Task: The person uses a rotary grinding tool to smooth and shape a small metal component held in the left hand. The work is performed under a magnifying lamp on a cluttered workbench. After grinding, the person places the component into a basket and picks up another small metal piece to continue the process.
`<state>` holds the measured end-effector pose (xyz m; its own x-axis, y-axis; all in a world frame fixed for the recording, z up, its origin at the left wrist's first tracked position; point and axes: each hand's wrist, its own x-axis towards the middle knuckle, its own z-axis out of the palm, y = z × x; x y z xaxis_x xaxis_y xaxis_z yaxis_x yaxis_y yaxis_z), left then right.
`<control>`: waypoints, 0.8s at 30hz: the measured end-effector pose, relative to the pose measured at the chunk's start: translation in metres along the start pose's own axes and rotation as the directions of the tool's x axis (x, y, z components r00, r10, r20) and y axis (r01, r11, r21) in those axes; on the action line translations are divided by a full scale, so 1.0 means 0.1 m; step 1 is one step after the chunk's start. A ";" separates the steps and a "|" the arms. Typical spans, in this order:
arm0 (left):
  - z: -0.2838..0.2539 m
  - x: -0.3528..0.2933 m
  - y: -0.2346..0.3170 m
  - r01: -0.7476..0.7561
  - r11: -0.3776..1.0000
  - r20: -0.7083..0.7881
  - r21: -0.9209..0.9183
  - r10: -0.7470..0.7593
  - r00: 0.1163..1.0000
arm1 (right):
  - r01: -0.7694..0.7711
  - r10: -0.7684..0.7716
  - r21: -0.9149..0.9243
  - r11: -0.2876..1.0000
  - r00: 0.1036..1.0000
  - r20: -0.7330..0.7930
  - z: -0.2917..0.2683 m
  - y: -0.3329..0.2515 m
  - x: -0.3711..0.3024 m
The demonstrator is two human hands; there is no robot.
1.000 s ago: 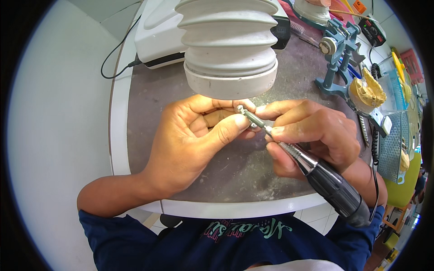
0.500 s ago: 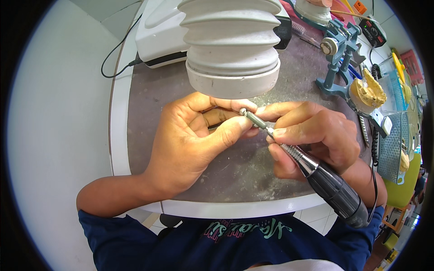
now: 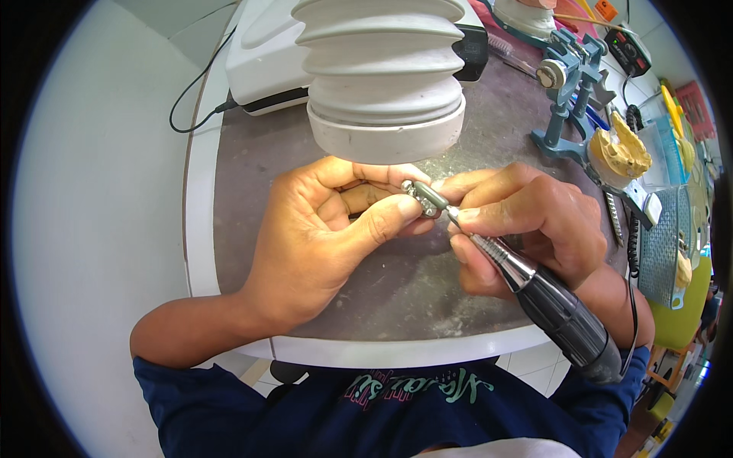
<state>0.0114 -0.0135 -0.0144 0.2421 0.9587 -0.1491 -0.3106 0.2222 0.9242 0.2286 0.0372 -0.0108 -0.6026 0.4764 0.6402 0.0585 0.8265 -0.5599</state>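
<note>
A person seated at a grey-topped workbench (image 3: 397, 290) works a small metal dental casting (image 3: 424, 198), pinched between the thumb and fingers of the left hand (image 3: 321, 244), just below the mouth of a white ribbed suction hood (image 3: 382, 76). The right hand (image 3: 527, 221) grips a rotary handpiece (image 3: 550, 301) like a pen, fingers closed around its silver collar, its black body trailing toward the lower right; the bur at its tip meets the casting's right edge. The piece is held above the bench, not resting on it, between the two sets of fingertips. Judging from the contact of tool and metal, the grinding or trimming appears to be under way rather than finished; how much of the surface has been dressed cannot be told, as the fingers hide most of it. Behind the hood stands a white machine (image 3: 267, 53) with a black cable. To the right, a blue-grey dental articulator (image 3: 569, 91) carries a yellowish plaster jaw model (image 3: 622, 153), beside a cluttered row of tools and containers along the bench's far edge.
</note>
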 end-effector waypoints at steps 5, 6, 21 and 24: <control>-0.01 0.00 0.03 0.043 0.999 0.009 0.004 -0.043 0.999 | -0.032 0.031 0.120 0.992 1.000 0.003 0.01 0.03 -0.06; -0.01 0.00 0.04 0.047 0.999 0.008 0.002 -0.047 0.999 | -0.033 0.031 0.127 0.991 0.999 0.012 0.01 0.02 -0.05; 0.00 0.01 0.04 0.044 0.999 0.005 0.002 -0.044 0.999 | -0.103 0.101 0.092 0.990 0.994 0.031 -0.01 -0.03 -0.01; -0.01 0.00 0.04 0.050 0.999 0.000 0.000 -0.050 0.999 | -0.110 0.106 0.090 0.990 0.993 0.049 -0.03 -0.04 -0.01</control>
<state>0.0096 -0.0124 -0.0107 0.2575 0.9463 -0.1954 -0.2977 0.2701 0.9156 0.2310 0.0343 -0.0078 -0.6317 0.5458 0.5505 0.0526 0.7386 -0.6720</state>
